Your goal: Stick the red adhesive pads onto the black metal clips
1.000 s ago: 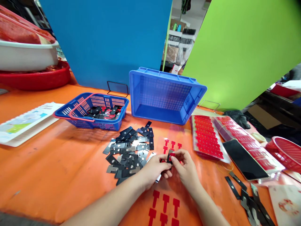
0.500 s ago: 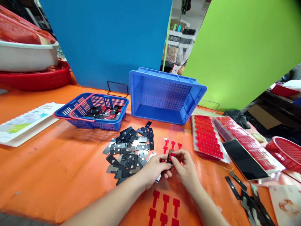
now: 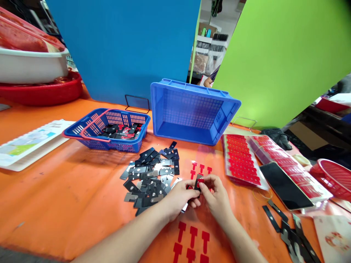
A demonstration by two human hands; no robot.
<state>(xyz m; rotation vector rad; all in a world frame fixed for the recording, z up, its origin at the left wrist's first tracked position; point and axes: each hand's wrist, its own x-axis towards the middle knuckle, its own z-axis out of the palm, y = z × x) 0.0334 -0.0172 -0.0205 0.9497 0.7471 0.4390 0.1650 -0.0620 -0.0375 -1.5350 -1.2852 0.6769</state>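
Note:
My left hand and my right hand meet over the orange table, both pinching one small black metal piece with a red sticker between their fingertips. Just left of my hands lies a pile of black and silver metal pieces. Red T-shaped stickers sit on a clear sheet right behind my hands, and more red T-shaped stickers lie in front of my wrists.
A small blue basket with finished pieces stands at back left, a tipped blue crate behind the pile. Red sticker sheets, a phone, loose black strips and a red basket lie right. A printed card lies left.
My hands stay almost still on the piece. Beyond the gap between the blue and green panels, a person's arm has come into view.

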